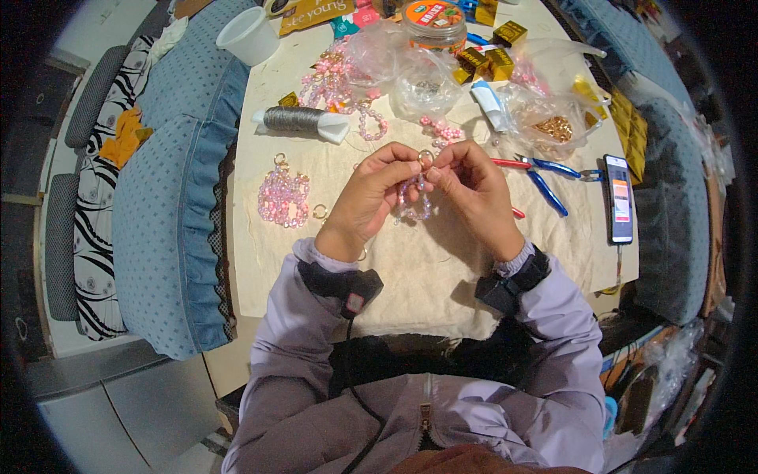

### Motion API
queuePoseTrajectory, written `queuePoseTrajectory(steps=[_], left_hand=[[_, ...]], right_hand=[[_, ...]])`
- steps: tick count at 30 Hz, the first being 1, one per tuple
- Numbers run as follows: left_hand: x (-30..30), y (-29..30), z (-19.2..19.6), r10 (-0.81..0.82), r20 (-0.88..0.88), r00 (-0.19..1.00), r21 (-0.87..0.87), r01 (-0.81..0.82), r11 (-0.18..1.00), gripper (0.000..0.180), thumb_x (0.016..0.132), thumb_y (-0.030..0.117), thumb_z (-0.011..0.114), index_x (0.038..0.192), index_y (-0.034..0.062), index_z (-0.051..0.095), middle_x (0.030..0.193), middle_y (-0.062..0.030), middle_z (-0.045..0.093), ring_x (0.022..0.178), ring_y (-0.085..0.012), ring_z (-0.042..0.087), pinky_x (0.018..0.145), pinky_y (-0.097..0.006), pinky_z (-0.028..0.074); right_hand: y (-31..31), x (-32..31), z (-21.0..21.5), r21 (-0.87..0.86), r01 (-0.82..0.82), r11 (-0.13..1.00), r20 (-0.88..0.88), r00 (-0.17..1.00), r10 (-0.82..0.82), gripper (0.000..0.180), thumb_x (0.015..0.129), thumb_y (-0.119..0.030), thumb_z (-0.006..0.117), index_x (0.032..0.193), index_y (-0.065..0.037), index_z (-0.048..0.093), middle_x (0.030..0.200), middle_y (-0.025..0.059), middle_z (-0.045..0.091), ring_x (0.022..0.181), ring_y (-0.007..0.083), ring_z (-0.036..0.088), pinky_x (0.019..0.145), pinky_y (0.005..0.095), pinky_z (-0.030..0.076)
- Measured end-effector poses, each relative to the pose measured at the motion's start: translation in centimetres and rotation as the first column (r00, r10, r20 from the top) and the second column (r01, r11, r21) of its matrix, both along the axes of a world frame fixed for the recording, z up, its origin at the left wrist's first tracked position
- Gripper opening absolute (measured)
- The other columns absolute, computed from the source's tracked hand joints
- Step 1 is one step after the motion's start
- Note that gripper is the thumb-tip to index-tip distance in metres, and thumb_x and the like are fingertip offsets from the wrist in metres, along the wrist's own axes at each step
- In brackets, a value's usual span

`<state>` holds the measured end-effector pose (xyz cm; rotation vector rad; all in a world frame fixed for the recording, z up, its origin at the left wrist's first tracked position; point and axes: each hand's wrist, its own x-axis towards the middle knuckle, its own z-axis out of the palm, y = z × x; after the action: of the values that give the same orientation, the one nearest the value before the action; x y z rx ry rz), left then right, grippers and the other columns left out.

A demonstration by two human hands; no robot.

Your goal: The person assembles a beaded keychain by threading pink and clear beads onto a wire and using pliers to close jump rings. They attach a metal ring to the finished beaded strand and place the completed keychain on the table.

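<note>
- The desk (pixel 410 268) is carrying a cream cloth, with a finished pink bead bunch (pixel 283 197) lying left of the hands.
- The left hand (pixel 369 197) and right hand (pixel 476 192) are both pinching shut on 1 pink bead strand (pixel 415 197), which is hanging lengthwise between them, equally near both.

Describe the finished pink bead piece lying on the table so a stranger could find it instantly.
On the cream table, look just beyond the left hand. The pink bead cluster lies flat there, alone, topped by a gold ring, unlike the tangled beads near the bags.
</note>
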<state>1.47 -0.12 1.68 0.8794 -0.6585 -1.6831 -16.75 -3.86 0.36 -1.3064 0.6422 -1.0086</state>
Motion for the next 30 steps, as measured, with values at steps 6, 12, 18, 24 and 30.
queuePoseTrajectory(steps=[6, 12, 18, 24, 30], left_hand=[[0.1, 0.0, -0.2, -0.007, -0.019, 1.000, 0.003, 0.007, 1.000, 0.007, 0.093, 0.010, 0.064, 0.099, 0.0077, 0.061, 0.093, -0.0041, 0.068, 0.078, -0.0113, 0.064, 0.066, -0.023, 0.048], [0.0, 0.1, 0.0, -0.045, 0.031, 0.999, 0.044, 0.044, 0.998, 0.007, 0.094, 0.013, 0.063, 0.095, 0.0067, 0.060, 0.086, -0.0049, 0.066, 0.074, -0.0108, 0.064, 0.061, -0.021, 0.047], [-0.1, 0.1, -0.1, -0.073, 0.072, 0.995, 0.079, 0.068, 0.995, 0.009, 0.094, 0.013, 0.065, 0.095, 0.0046, 0.062, 0.088, -0.0078, 0.068, 0.071, -0.0111, 0.064, 0.058, -0.020, 0.049], [-0.3, 0.0, -0.3, -0.129, 0.107, 0.986, 0.126, 0.116, 0.985, 0.011, 0.095, 0.014, 0.064, 0.097, 0.0025, 0.062, 0.090, -0.0100, 0.069, 0.070, -0.0125, 0.065, 0.059, -0.021, 0.051], [-0.6, 0.1, -0.1, -0.192, 0.114, 0.975, 0.138, 0.176, 0.975, 0.014, 0.096, 0.014, 0.063, 0.102, 0.0010, 0.062, 0.089, -0.0122, 0.069, 0.073, -0.0150, 0.068, 0.060, -0.022, 0.053]], right_hand=[[0.1, 0.1, 0.5, 0.035, -0.041, 0.999, 0.011, 0.999, 0.041, 0.017, 0.095, -0.007, 0.064, 0.110, -0.002, 0.058, 0.092, 0.0005, 0.063, 0.084, 0.0065, 0.060, 0.074, 0.0206, 0.047], [-0.2, 0.2, 0.4, 0.187, -0.113, 0.976, 0.106, 0.990, 0.095, 0.019, 0.098, -0.014, 0.062, 0.113, -0.002, 0.060, 0.089, -0.0005, 0.063, 0.084, 0.0067, 0.060, 0.075, 0.0207, 0.046], [-1.4, -0.9, 0.4, 0.310, -0.141, 0.940, -0.019, 0.988, 0.155, 0.016, 0.095, -0.020, 0.066, 0.102, -0.005, 0.064, 0.083, -0.0035, 0.061, 0.069, 0.0020, 0.052, 0.059, 0.0186, 0.039], [-1.4, -1.3, 0.5, 0.331, -0.150, 0.932, 0.043, 0.989, 0.144, 0.009, 0.094, -0.017, 0.064, 0.097, -0.009, 0.061, 0.080, -0.0072, 0.059, 0.065, -0.0006, 0.047, 0.055, 0.0161, 0.032], [-1.5, -1.1, 0.5, 0.338, -0.119, 0.934, 0.041, 0.993, 0.111, 0.006, 0.093, -0.014, 0.062, 0.097, -0.009, 0.061, 0.077, -0.0072, 0.057, 0.060, -0.0007, 0.046, 0.051, 0.0163, 0.030]])
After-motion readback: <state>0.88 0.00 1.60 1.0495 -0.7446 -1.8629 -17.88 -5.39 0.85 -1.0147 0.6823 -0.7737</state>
